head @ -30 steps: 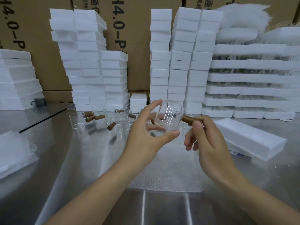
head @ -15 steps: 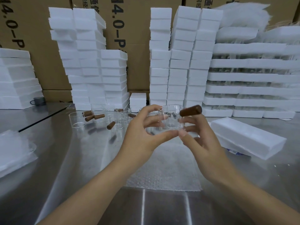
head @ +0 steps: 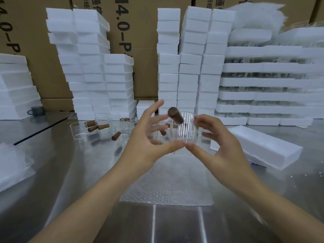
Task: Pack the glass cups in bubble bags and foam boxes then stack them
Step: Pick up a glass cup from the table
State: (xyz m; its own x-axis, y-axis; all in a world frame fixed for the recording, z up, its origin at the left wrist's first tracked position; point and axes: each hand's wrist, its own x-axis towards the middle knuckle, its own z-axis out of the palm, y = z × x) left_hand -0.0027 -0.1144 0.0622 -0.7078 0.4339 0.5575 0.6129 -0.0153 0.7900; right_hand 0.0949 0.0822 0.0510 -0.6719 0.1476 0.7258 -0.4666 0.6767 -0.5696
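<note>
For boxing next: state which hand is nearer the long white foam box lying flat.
Right. The right hand, gripping the clear glass cup, is beside the foam box; the left hand, farther left.

left hand [head: 149, 137]: your fingers spread, blurred, forefinger raised, thumb tip under the glass cup [head: 185, 132] | right hand [head: 222, 148]: your fingers curl round its right side, thumb beneath, almost touching your left thumb | forearms: bare, both angled inward from the lower corners
</note>
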